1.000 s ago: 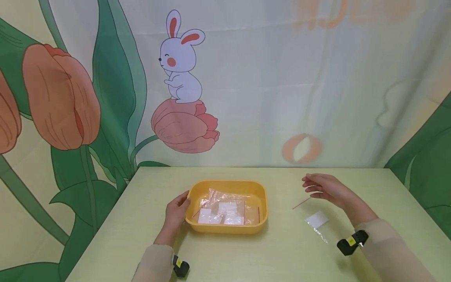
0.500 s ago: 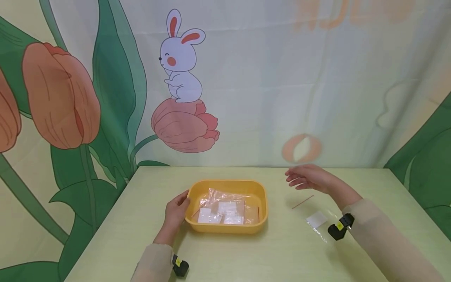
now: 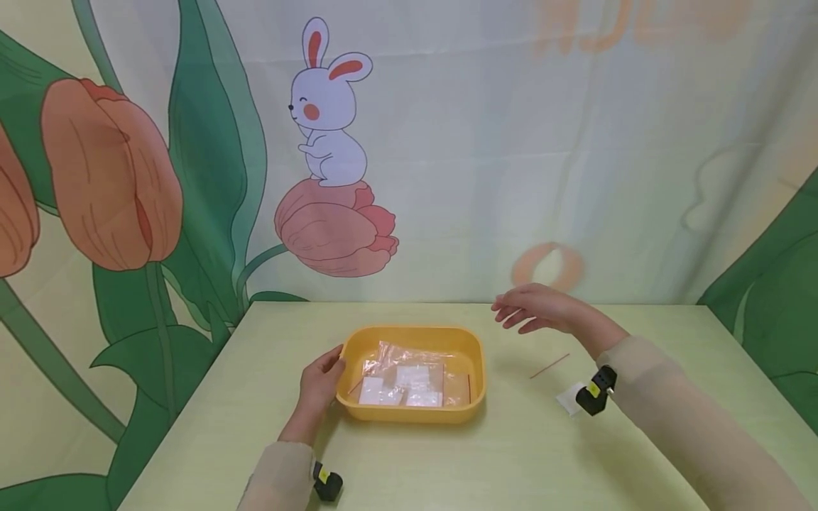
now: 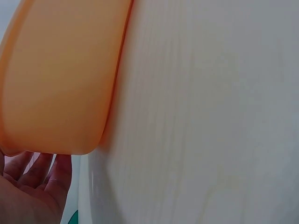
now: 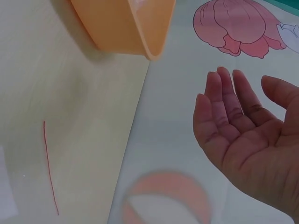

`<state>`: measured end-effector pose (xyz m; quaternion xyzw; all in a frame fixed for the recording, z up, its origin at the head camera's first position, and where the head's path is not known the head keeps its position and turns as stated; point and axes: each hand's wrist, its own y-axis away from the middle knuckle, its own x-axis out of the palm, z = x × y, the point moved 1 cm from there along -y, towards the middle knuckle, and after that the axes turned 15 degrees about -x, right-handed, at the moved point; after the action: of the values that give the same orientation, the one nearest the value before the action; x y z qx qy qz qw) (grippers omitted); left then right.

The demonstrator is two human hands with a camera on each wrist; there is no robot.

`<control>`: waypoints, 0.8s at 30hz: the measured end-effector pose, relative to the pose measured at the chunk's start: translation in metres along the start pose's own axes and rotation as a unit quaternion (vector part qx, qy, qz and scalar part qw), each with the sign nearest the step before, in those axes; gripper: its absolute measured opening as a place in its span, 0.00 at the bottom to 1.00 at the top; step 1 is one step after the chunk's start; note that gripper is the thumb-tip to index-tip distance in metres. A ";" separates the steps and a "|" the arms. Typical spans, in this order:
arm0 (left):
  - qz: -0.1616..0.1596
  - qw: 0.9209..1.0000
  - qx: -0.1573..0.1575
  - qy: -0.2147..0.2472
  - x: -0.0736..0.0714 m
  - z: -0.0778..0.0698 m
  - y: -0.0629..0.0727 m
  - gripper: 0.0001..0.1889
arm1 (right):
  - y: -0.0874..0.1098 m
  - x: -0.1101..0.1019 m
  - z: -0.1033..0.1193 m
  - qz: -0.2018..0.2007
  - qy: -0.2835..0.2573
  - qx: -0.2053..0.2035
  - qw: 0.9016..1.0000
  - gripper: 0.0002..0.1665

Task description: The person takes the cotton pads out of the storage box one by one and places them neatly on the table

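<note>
My left hand grips the left end of a yellow plastic tray, thumb at its rim. In the left wrist view, the fingers lie against the tray's outer end. Inside the tray are several clear plastic bags with white patches and thin red lines. My right hand is raised above the table's back edge, right of the tray, fingers loosely spread and holding nothing. Below it lies a thin red line, apparently a bag's seal, near a white patch partly hidden by the wrist camera.
The pale yellow table ends at a printed curtain with a rabbit and tulips. Black cameras are strapped to both wrists over beige sleeves.
My right hand has moved left and up, away from the red-lined bag toward the tray. Its wrist camera now covers part of the white patch. The left hand and tray stay put.
</note>
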<state>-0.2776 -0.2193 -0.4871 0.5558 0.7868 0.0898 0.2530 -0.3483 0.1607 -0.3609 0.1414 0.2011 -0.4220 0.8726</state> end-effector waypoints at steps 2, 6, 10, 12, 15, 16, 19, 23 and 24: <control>0.001 1.000 0.001 -0.001 0.000 0.000 0.000 0.24 | -0.004 0.001 0.003 0.007 0.007 0.005 1.000 0.29; 0.003 1.000 0.000 -0.003 -0.001 -0.001 0.002 0.24 | -0.013 0.003 0.010 0.028 0.018 0.012 0.999 0.29; 0.002 1.000 -0.002 -0.002 0.000 0.000 0.002 0.24 | -0.021 0.006 0.015 0.047 0.026 0.020 0.998 0.30; 0.001 1.000 -0.001 -0.002 0.000 0.000 0.001 0.24 | -0.025 0.008 0.019 0.057 0.033 0.020 0.998 0.30; 0.001 1.000 -0.002 -0.003 -0.001 -0.001 0.000 0.24 | -0.032 0.010 0.024 0.070 0.037 0.025 0.997 0.30; 0.001 1.000 -0.002 -0.004 -0.001 -0.001 0.001 0.24 | -0.033 0.011 0.026 0.077 0.041 0.023 0.996 0.30; 0.001 1.000 -0.003 -0.002 -0.001 -0.002 0.001 0.24 | -0.039 0.014 0.033 0.088 0.044 0.026 0.995 0.29; 0.005 1.000 -0.009 -0.001 0.000 -0.001 0.002 0.24 | -0.046 0.020 0.040 0.100 0.046 0.028 0.994 0.29; 0.006 1.000 -0.011 -0.001 0.000 0.000 0.002 0.24 | -0.047 0.022 0.042 0.103 0.045 0.028 0.993 0.29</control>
<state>-0.2758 -0.2187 -0.4857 0.5578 0.7822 0.0994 0.2591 -0.3637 0.0996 -0.3384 0.2048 0.2130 -0.3288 0.8970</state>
